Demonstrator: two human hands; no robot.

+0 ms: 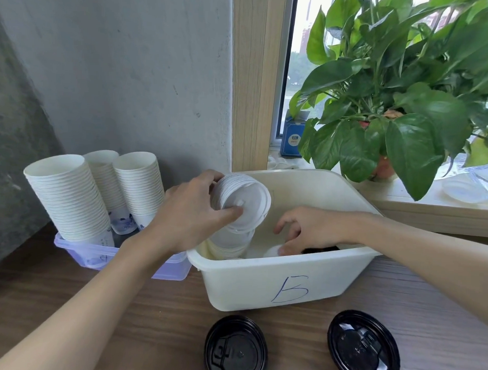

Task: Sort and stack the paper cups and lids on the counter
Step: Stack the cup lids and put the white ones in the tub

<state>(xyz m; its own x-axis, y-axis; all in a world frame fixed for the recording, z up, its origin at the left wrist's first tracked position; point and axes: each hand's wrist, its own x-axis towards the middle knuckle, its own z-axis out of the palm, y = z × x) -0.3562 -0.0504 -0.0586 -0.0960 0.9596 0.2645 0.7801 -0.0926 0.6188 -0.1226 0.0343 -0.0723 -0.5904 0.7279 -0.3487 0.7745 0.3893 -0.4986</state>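
My left hand point(193, 210) grips a stack of white lids point(246, 204), tilted on its side over the left end of the white bin point(275, 280) marked with a blue letter. Beneath it more white lids point(229, 246) lie inside the bin. My right hand point(302, 228) reaches down into the bin, fingers touching a single white lid point(271, 252) on its floor beside something dark. Three tall stacks of white paper cups point(68, 198) stand in a pale purple tray point(96, 258) at the left. Two black lids point(235, 348) point(363, 348) lie on the wooden counter in front of the bin.
A grey concrete wall rises behind the cups. A potted plant point(393, 87) with large green leaves overhangs the windowsill at the right. A blue box point(293, 134) and clear plastic lids point(464, 189) sit on the sill. A wooden post point(253, 80) stands behind the bin.
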